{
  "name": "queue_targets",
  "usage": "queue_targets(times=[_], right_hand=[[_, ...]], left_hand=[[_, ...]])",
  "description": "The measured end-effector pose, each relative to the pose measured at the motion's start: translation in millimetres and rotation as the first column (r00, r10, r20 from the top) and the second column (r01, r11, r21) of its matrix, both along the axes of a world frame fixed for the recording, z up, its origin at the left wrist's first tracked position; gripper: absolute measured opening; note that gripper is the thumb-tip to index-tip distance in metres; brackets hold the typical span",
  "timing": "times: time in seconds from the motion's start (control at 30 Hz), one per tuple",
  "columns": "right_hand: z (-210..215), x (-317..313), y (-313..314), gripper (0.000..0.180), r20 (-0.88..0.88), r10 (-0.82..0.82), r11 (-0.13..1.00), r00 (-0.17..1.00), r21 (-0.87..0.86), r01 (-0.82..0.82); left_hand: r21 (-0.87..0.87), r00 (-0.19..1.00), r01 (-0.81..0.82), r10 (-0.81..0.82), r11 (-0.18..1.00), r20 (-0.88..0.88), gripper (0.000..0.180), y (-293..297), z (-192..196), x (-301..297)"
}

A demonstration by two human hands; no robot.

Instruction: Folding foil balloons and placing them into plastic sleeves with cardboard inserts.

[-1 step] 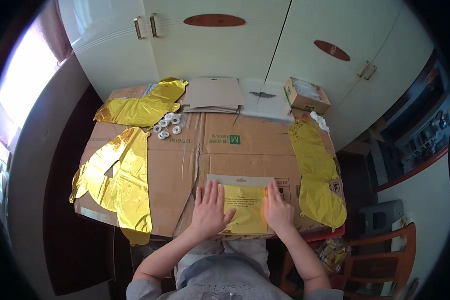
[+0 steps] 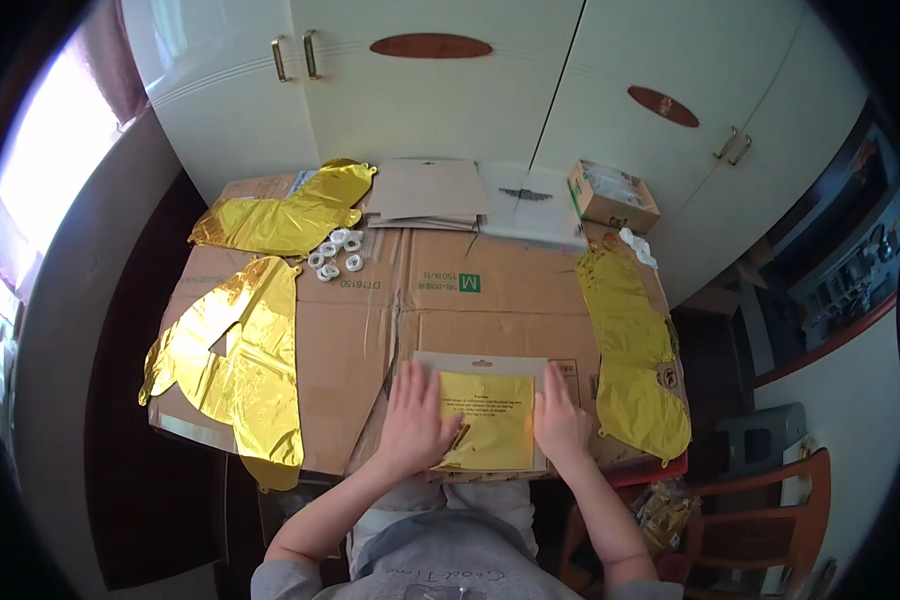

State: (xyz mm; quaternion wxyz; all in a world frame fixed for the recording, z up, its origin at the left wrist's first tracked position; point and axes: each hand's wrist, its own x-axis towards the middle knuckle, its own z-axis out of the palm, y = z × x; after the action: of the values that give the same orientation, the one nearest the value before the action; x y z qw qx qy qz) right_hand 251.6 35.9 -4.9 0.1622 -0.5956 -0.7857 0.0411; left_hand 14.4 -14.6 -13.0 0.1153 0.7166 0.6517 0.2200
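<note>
Right in front of me on the cardboard lies a flat clear package (image 2: pixel 495 440) with folded gold foil inside, dark print on it and a grey card behind with a hang hole at the top. My left hand (image 2: pixel 413 420) rests flat on its left side, fingers stretched out and thumb pointing inward. Along the right edge lies my right hand (image 2: pixel 562 420), its fingers extended forward. Large gold foil balloons, uninflated, surround the spot: a triangular one with a cutout (image 2: pixel 260 350) at left, a curved one (image 2: pixel 270 220) at far left and another (image 2: pixel 630 350) at right.
Several small white ribbon rolls (image 2: pixel 338 250) sit by the far left balloon. At the back are stacked grey cards (image 2: pixel 425 190), a pile of clear bags (image 2: pixel 530 205) and an open carton (image 2: pixel 615 195). A wooden chair (image 2: pixel 810 520) stands at lower right. Cardboard (image 2: pixel 490 330) covers the table.
My right hand has shifted slightly to the right along the package edge, uncovering more of the foil. My left hand stays on the left side, its fingers closer together.
</note>
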Motion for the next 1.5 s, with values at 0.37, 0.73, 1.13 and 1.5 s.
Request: queue_targets(times=[0.37,0.73,1.13,1.5], right_hand=[[-14.2,10.8,30.7,0.042,-0.665,-0.174,0.929,0.727,-0.356,-0.102],[67.2,-5.3,10.4,0.012,-0.938,0.234,0.933,0.256,0.143,-0.33],[19.2,-6.2,42.6,0.032,-0.813,0.121,0.917,0.57,-0.128,-0.377],[65.4,-36.7,51.5,0.022,-0.819,0.334,0.86,0.467,0.062,-0.506]], left_hand=[[-0.326,0.127,-0.101,0.337,0.94,0.933,0.061,29.4,10.8,-41.1],[0.304,0.295,0.117,-0.326,0.945,0.898,0.041,7.9,65.4,-54.7],[0.043,0.153,0.164,-0.068,0.986,0.986,0.022,20.7,16.0,-79.5],[0.063,0.259,0.109,-0.089,0.992,0.962,0.015,35.4,51.6,-64.9]])
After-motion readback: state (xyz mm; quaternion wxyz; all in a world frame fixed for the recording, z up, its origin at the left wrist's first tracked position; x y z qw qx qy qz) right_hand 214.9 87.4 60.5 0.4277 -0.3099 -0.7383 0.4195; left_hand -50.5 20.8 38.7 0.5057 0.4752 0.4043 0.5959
